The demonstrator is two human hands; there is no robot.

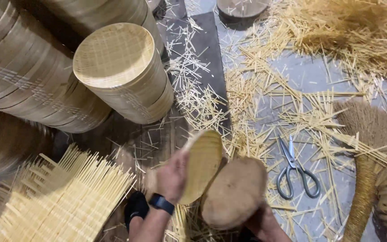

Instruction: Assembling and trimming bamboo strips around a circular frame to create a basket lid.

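A round woven bamboo tray (202,166) is held by the left hand (172,177) low in the centre of the head view. The tray is turned almost edge-on, tilted, so it reads as a narrow oval; its long axis runs from lower left to upper right, with the upper rim pointed up and away toward the scattered splints. The left hand is closed around the tray's left rim, fingers blurred by motion; a dark watch (161,202) is worn on that wrist.

Just right of the tray, touching or nearly touching it, a round wooden block (234,193) is seen, its flat brown face turned up toward the camera. The right hand (265,224) is mostly hidden beneath the block, and only part of it is shown at the bottom edge; the block appears to be gripped from below, but the fingers cannot be seen.

A dark shoe (136,207) is placed beside the left forearm. A woven bamboo mat (59,197) with loose splint ends is laid at lower left. Stacks of finished bamboo trays (122,71) are stood at upper left. Scissors (295,172) are laid on the floor, well right of the block, among loose bamboo splints (256,112). A broom (372,148) is laid at the right edge.
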